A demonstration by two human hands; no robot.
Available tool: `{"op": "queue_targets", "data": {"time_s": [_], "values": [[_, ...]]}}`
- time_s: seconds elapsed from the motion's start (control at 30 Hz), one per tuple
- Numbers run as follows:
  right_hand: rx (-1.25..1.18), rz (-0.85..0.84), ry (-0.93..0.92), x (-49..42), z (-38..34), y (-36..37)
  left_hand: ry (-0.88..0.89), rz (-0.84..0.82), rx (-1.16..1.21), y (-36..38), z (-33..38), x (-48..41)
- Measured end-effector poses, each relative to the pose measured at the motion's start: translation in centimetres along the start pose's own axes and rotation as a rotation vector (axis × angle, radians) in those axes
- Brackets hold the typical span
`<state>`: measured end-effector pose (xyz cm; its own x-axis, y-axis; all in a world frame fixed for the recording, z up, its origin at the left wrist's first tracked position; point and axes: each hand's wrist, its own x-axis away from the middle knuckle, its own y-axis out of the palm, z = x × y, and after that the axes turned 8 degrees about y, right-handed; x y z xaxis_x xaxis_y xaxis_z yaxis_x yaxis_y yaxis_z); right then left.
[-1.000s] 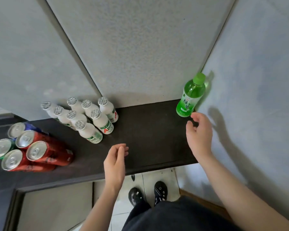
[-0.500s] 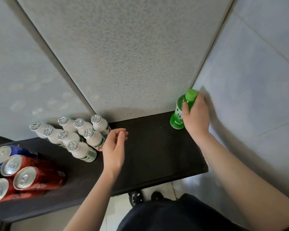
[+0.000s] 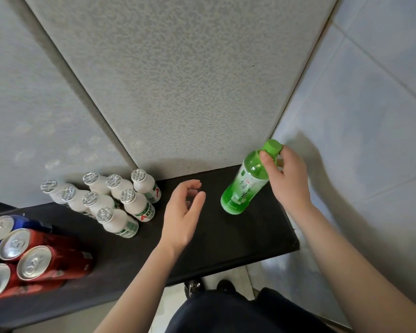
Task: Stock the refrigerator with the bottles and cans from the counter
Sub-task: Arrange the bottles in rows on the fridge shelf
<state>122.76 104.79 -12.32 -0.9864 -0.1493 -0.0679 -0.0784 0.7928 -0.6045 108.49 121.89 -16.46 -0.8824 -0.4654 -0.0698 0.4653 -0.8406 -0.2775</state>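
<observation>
Your right grip (image 3: 288,179) pinches the green bottle (image 3: 244,186) at its neck, tilted at the worktop's (image 3: 238,236) far right corner. Your left grip (image 3: 181,212) hangs loose, holding nothing. This looks like the pick-up step; next, lift the bottle clear and carry it to the refrigerator.

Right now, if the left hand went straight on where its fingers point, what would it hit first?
Likely the speckled grey panel behind the counter. The left hand points just left of the green bottle that the right hand holds; depth is unclear, so it might graze that bottle.
</observation>
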Motion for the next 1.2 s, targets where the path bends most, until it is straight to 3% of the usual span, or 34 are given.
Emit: {"op": "queue_targets", "data": {"time_s": [0.13, 0.33, 0.57, 0.77, 0.9, 1.0, 1.2], "values": [[-0.053, -0.118, -0.010, 1.2, -2.9, -0.5, 0.115, -0.191, -0.129, 1.2, 1.0, 0.4], [-0.058, -0.246, -0.026, 1.7, -5.1, 0.0, 0.117, -0.257, 0.040, 1.5, 2.5, 1.9], [-0.120, -0.530, 0.015, 2.3, -7.4, 2.4, 0.035, -0.067, 0.098, -0.9, 1.9, 4.4], [-0.250, -0.542, 0.059, 3.6, -8.6, 6.8, 0.034, 0.271, 0.150, -6.2, 1.3, 6.4], [-0.167, -0.624, -0.055, 5.7, -9.2, 10.6, 0.026, 0.485, 0.176, -9.7, 0.9, 8.4], [0.024, -0.664, -0.201, 6.7, -9.7, 13.5, 0.007, 0.605, 0.201, -11.5, 0.6, 9.9], [0.112, -0.638, -0.297, 8.1, -11.0, 17.7, -0.064, 0.703, 0.188, -13.3, 0.1, 12.4]]}}
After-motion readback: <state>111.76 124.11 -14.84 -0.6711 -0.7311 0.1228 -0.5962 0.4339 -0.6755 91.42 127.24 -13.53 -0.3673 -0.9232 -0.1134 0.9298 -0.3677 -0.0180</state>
